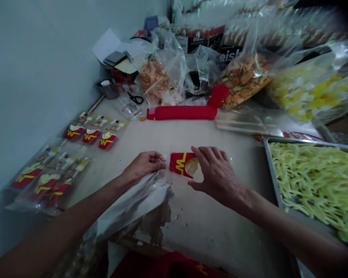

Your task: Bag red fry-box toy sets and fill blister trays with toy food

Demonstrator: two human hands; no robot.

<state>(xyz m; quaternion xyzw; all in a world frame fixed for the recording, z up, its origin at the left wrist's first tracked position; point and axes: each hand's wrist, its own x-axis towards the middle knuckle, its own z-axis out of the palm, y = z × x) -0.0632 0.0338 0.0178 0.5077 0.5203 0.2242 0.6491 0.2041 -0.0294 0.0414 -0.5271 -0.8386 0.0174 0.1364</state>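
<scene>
My left hand [145,166] is closed in a pinch on the mouth of a clear plastic bag [142,197], which trails toward the table's front edge. Just right of it a small red fry carton [178,163] with a yellow zigzag mark lies sideways, its pale cut-out top toward my right hand [216,170]. The thumb and fingers of that hand span the carton's top end from both edges. Whether the carton's left end is inside the bag is hard to see.
At left stand filled packets [90,135] and bagged packets [43,183]. A flat red stack [181,112] lies at the back, before bags of orange pieces [155,79], coloured chips [246,77] and yellow-white pieces [307,96]. A metal tray [274,181] of pale fry-shaped strips stands right.
</scene>
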